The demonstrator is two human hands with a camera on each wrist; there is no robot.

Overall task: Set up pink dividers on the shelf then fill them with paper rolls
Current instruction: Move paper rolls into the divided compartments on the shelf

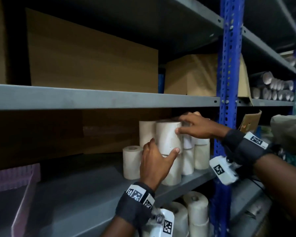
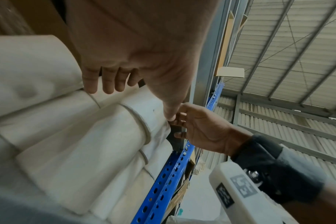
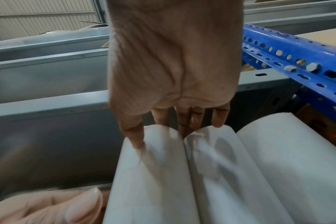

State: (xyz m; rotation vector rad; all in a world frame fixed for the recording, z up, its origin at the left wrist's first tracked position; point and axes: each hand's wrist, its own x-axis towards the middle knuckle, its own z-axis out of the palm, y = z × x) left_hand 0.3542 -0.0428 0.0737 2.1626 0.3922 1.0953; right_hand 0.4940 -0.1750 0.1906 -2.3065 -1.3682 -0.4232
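Several cream paper rolls stand stacked in two layers at the right end of the grey shelf (image 1: 85, 199). The front upper roll (image 1: 167, 135) is held by both hands. My left hand (image 1: 159, 155) grips its lower part, thumb in front and fingers behind. My right hand (image 1: 186, 124) grips its top, thumb on the side and fingers curled over the rim. In the right wrist view the fingertips (image 3: 218, 121) hook over the tops of two neighbouring rolls (image 3: 211, 166). A translucent pink divider (image 1: 15, 178) stands at the shelf's left end, away from the rolls.
A blue perforated upright (image 1: 227, 82) stands just right of the rolls. Cardboard boxes (image 1: 92, 53) fill the shelf above, which hangs low over the stack. More rolls (image 1: 196, 212) stand on the shelf below. Dark tubes (image 1: 273, 89) lie in the bay to the right.
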